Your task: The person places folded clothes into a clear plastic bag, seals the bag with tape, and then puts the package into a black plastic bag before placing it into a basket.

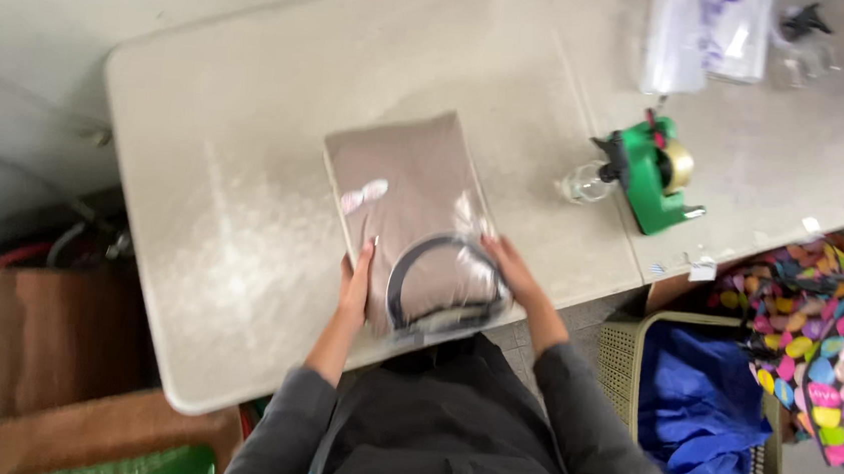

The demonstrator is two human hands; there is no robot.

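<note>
Glossy plastic bag (414,216), seemingly matt cloth inside.

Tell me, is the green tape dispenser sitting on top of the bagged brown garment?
No, the green tape dispenser stands on the table, apart from the bagged brown garment.

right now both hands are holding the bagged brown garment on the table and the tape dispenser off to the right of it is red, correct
Not quite: the tape dispenser is green, not red, as the head view shows. The rest holds: the left hand and right hand grip the bagged brown garment on the table.

A packing workroom: folding table (244,203), green tape dispenser (652,180), cardboard boxes (63,339), laundry basket (623,358).
</note>
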